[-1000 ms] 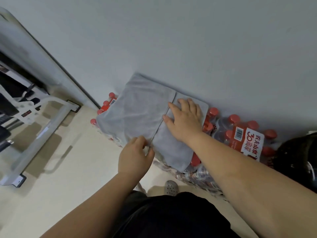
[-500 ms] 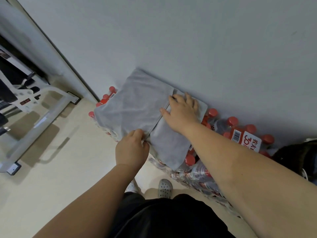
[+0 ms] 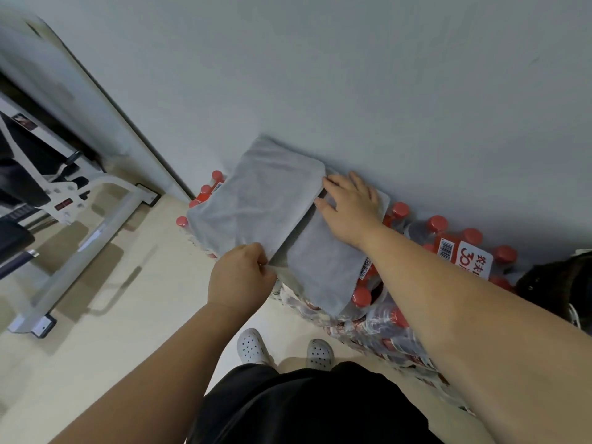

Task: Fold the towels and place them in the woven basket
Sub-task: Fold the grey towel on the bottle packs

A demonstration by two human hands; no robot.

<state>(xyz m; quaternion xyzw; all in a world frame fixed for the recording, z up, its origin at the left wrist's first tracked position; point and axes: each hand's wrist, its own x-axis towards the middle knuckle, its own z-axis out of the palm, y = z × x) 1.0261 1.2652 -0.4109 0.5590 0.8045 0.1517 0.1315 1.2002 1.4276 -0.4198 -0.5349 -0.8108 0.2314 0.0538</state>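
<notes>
**While the fold is half made, a slipped pinch could undo it**

Because the grey towel (image 3: 256, 203) lies not on a table but across the red caps of shrink-wrapped water bottles (image 3: 461, 254) against the wall, its support is lumpy and narrow; its near corner hangs over the edge of the packs toward the floor. The left hand (image 3: 240, 280) pinches the near end of the folded-over flap, fingers curled tight on the cloth; the right hand (image 3: 349, 209) lies flat with fingers spread, pressing the lower layer beside the flap's far end. As I judge it, a pull from the left hand stronger than the right hand's press would drag the whole towel off the caps and onto the floor; lifting the right palm too soon would let the layers skew, so the edges would not meet; the caps beneath could also pucker the crease. No woven basket is in view, so the carry to it cannot be judged.
</notes>
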